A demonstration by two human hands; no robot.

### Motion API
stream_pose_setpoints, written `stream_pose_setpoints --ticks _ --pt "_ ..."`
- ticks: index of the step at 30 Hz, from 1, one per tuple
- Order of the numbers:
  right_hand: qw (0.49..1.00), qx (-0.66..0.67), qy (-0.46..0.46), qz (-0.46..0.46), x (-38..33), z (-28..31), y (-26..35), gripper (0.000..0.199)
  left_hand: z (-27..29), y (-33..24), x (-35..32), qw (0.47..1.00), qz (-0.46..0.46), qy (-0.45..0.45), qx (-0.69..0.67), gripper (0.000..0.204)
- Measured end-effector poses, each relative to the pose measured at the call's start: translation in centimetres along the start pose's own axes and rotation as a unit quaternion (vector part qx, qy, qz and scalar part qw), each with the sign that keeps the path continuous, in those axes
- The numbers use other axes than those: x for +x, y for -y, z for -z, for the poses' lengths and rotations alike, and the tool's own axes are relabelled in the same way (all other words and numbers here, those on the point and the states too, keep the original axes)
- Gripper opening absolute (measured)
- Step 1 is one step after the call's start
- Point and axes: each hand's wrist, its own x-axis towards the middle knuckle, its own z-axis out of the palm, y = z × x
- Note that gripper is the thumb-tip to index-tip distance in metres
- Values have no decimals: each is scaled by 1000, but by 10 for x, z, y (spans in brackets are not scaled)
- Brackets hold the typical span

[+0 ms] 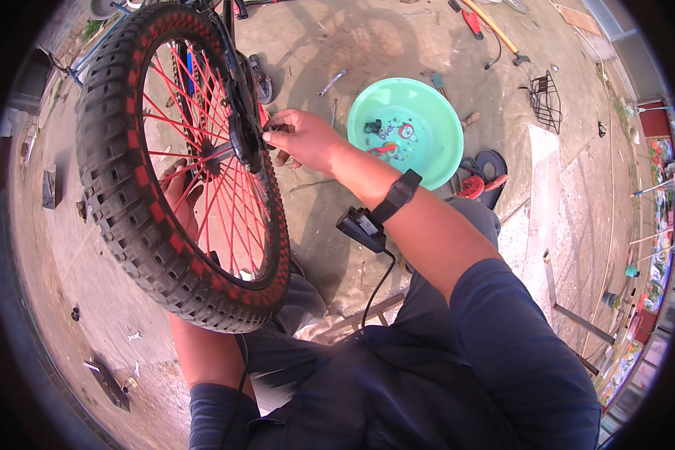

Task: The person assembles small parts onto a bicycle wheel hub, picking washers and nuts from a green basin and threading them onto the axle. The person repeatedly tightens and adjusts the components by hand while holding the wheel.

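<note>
The big bicycle wheel [214, 156] stands closest to me, on my left, its chunky black tyre [112, 180] checked with red along the sidewall and its red spokes running in to the hub. A dark fork [241, 124] comes down along its right side. Below it my dark blue shirt [367, 390] fills the bottom of the view. Next in size is the mint-green basin [436, 112] on the ground beyond my right forearm, with cartoon pictures on its bottom and a small black part [373, 127] lying inside. My right hand [301, 139] is at the fork end beside the hub, fingers curled, thumb and forefinger nearly together; I can't tell whether anything sits between them. My left hand [180, 196] shows through the spokes on the wheel's other side, fingers partly bent and raised near the hub, and what it grips, if anything, is hidden. Farther off to the right lie a black wire basket [545, 103] and a yellow-handled hammer [496, 28]. A black box [361, 228] with a cable hangs by my right forearm, just beside the black watch [399, 196] on that wrist. Smallest, a silver wrench [332, 82] lies on the ground between wheel and basin.
</note>
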Motion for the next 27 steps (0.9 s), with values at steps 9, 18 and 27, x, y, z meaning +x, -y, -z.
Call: stream_pose_setpoints --ticks 9,18,27 --pt "1000 -5 6 -15 -3 0 5 40 0 1 0 1000 -9 7 -13 28" --pt "1000 7 -12 -13 -5 -1 7 38 -3 1 -4 999 -21 -29 4 31" --pt "1000 -3 -6 6 -5 -2 7 37 2 8 1 998 -7 -40 -38 31"
